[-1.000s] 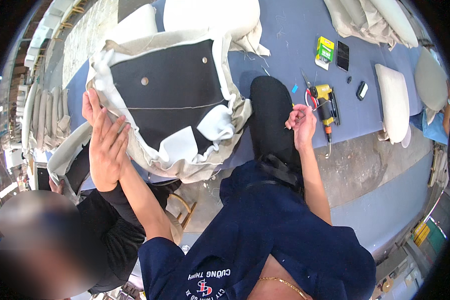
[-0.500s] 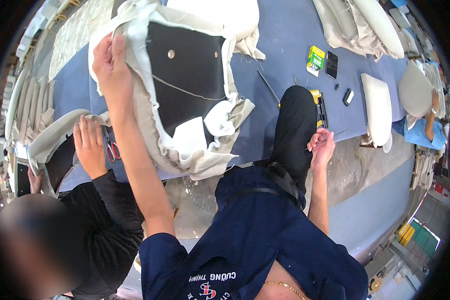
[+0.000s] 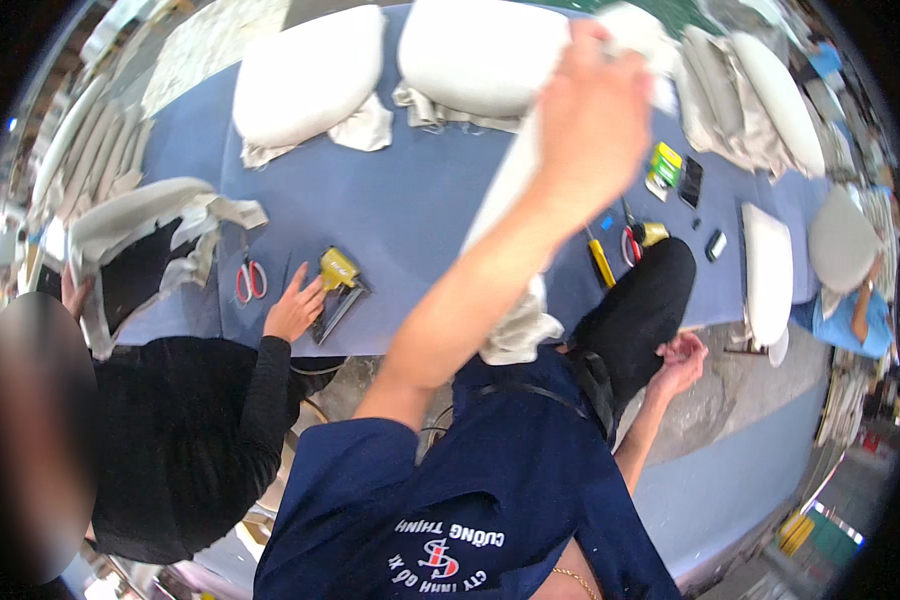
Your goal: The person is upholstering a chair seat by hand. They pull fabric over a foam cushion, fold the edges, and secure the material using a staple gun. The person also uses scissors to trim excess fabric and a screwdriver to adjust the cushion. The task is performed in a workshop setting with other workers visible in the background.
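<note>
A long blue table (image 3: 410, 235) is spread across the scene, and bare concrete floor (image 3: 770, 345) is seen past its near edge at the right. The near left is taken up by a co-worker in black (image 3: 170, 440), by whom one partly covered seat (image 3: 150, 260) is held.

Two white cushions (image 3: 310, 75) are set along the far edge, one left and one in the middle; one white cushion at the right (image 3: 767, 270) is set near the table's edge. One pale padded piece (image 3: 508, 185) is raised over the middle, its far end gripped by the left hand (image 3: 598, 120), which is blurred; part of it is hidden by the forearm.

The right hand (image 3: 680, 362) is held below the table, right of a dark-clad knee (image 3: 650, 290), fingers curled; whether anything is held cannot be told.

Two yellow staple guns are seen: one at the left (image 3: 340, 270), touched by the co-worker, and one mostly blocked by the knee (image 3: 653, 233). Two red-handled scissors (image 3: 251, 282), one yellow-handled tool (image 3: 600, 263), one green-and-yellow box (image 3: 663, 170) and one phone (image 3: 691, 182) are scattered about.
</note>
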Tool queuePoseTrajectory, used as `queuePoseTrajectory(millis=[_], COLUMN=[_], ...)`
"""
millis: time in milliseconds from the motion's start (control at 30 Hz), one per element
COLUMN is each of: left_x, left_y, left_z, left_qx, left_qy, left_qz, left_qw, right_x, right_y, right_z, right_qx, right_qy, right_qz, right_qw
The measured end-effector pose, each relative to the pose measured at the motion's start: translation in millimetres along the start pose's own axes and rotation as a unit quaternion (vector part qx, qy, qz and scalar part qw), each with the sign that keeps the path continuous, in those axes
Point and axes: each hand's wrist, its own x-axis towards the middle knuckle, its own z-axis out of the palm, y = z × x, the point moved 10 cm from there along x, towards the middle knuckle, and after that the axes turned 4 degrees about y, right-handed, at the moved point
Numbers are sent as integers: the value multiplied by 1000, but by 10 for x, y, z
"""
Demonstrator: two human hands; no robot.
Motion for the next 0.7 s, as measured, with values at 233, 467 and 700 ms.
queuePoseTrajectory(millis=[233,467,700], left_x=[-105,-288,-247], left_y=[308,585,441], left_z=[616,588,451], left_qx=[16,39,11], left_qy=[19,48,38], left_qz=[66,84,101], left_qw=[997,995,994], right_x=[-341,-635,-1035], right_y=[-209,-378,-511], right_z=[-286,-342,-1168], right_qx=[12,14,-17], right_qy=[24,15,139], right_qz=[-37,-54,-34], right_qw=[999,998,990])
